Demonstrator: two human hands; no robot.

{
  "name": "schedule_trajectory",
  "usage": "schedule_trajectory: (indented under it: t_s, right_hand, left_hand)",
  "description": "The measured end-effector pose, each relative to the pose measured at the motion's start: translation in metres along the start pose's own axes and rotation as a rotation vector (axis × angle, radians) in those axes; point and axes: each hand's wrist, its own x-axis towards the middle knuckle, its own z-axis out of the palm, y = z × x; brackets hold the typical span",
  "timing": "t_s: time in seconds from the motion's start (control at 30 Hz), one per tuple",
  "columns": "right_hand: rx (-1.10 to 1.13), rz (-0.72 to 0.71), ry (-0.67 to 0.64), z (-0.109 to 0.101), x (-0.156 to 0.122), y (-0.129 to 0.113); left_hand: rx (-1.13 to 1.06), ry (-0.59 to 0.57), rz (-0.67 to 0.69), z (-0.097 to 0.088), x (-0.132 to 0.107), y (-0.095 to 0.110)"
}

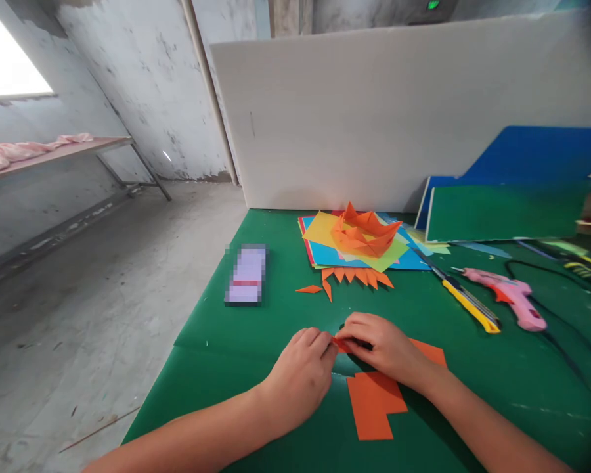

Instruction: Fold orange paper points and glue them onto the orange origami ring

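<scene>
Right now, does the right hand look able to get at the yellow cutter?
Probably yes: only green tabletop seems to lie between the right hand and the yellow cutter, though that hand holds orange paper.

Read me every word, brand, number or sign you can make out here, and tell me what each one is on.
No readable text anywhere.
Pale purple rectangular phone: screen pixelated, unreadable.
Small glowing green light at the top edge: too small and blurred to tell whether it bears a sign.
Yellow-handled utility knife and pink plastic glue gun: any markings are too small to read.
Flat orange paper pieces: no writing visible.
</scene>
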Motion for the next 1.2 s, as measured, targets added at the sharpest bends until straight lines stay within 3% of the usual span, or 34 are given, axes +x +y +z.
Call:
schedule_trajectory:
  t_s: [0.37, 0.7, 1.2]
  right_hand:
    - [-0.22, -0.113, -0.015, 0.0044, -0.0042, 0.0025]
    - [-0.385, -0.231, 0.048, 0.0041, -0.0045, -0.0015]
    - [-0.356, -0.273, 0.07, 0.0029, -0.005, 0.0004]
  left_hand:
    - [-0.065, 0.001, -0.02, -0.0021, -0.0013, -0.0022]
    - [-0.067, 0.001, -0.017, -0.0014, -0.0003, -0.0024]
    - [-0.049, 0.005, 0.008, -0.0009, 0.0, -0.0047]
